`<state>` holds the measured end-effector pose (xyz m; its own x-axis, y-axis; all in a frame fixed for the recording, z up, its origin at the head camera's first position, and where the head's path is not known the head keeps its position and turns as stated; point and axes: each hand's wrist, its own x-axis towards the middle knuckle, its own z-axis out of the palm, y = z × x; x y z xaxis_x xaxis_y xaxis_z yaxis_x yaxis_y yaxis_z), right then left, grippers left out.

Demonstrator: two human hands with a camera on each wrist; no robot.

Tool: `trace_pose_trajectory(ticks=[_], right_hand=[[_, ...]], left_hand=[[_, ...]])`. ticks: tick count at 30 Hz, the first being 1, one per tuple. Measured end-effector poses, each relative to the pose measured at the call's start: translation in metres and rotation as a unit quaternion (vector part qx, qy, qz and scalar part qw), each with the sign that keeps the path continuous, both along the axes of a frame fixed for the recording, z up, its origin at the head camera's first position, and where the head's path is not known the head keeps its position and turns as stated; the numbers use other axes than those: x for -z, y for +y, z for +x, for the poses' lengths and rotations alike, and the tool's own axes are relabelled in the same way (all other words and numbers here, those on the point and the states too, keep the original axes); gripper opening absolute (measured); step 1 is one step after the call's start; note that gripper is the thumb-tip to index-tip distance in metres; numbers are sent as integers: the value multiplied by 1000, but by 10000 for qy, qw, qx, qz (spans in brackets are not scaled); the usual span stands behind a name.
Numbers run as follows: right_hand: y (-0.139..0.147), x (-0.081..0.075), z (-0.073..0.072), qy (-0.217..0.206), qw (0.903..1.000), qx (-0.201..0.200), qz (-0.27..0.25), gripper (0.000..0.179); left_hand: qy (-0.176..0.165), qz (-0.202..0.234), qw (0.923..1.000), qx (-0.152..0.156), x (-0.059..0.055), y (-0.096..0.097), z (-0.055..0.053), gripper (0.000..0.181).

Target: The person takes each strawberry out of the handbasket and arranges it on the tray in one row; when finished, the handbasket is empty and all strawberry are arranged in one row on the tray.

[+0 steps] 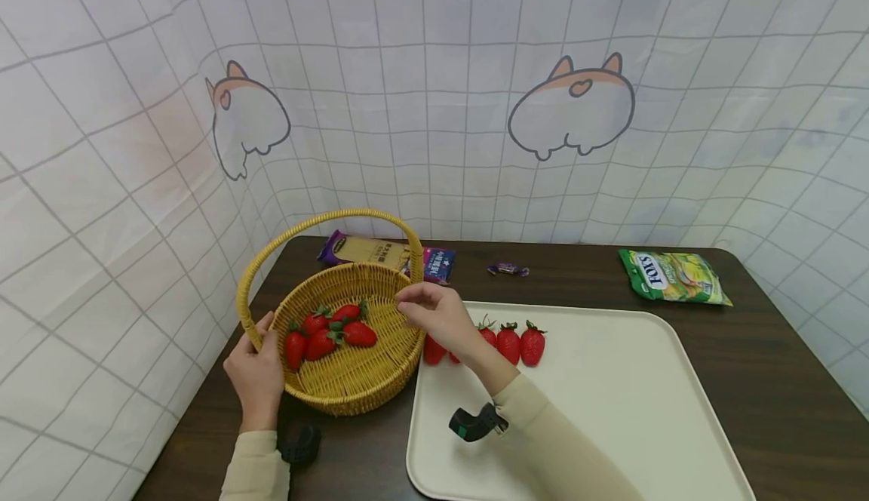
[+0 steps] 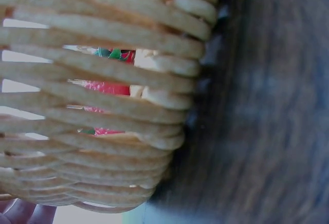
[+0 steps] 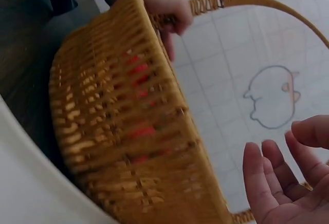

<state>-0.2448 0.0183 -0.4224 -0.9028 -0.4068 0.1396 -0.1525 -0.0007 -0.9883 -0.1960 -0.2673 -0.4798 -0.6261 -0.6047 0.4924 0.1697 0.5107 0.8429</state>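
A yellow wicker basket [image 1: 360,395] with a tall arched handle stands at the left of the table, several strawberries [image 1: 358,334] lying in it. My left hand [image 1: 253,369] grips its left rim at the handle's foot, and the right wrist view also shows this left hand [image 3: 163,3] there. Over the basket's right edge hovers my right hand [image 1: 441,318]; in the right wrist view the right hand [image 3: 288,183] has loosely bent fingers and holds nothing. A row of strawberries [image 1: 532,344] lies on the cream tray [image 1: 597,395], partly hidden by my right hand and wrist.
Behind the basket lie a purple-and-gold snack packet [image 1: 370,250] and a dark blue-and-pink packet [image 1: 437,263]. A small purple wrapped candy [image 1: 508,268] sits at the back middle, a green snack bag [image 1: 675,278] at the back right. Gridded white curtain [image 1: 434,109] surrounds the table.
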Motion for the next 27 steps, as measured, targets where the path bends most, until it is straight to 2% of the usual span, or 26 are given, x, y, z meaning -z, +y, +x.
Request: trace_pose_trajectory(ticks=[6,16,20,22,27], right_hand=[[-32,6,-2,149,9998,-155,4,25],[-62,17,-16,-355,9987,-265,241,26],[-72,19,-20,-462,9974,-233,508,26],[-76,18,-21,-618,9962,-243,563,27],[-83,18,-28,-1311,9908,-113,330,27]], left_hand=[[-21,-21,10000,22,0,1,0,20],[-22,11,10000,-18,2,0,-1,20],[-5,1,10000,-16,3,-1,-1,20],[13,-12,10000,-21,3,-1,-1,20],[43,-31,10000,-22,2,-1,-1,20]])
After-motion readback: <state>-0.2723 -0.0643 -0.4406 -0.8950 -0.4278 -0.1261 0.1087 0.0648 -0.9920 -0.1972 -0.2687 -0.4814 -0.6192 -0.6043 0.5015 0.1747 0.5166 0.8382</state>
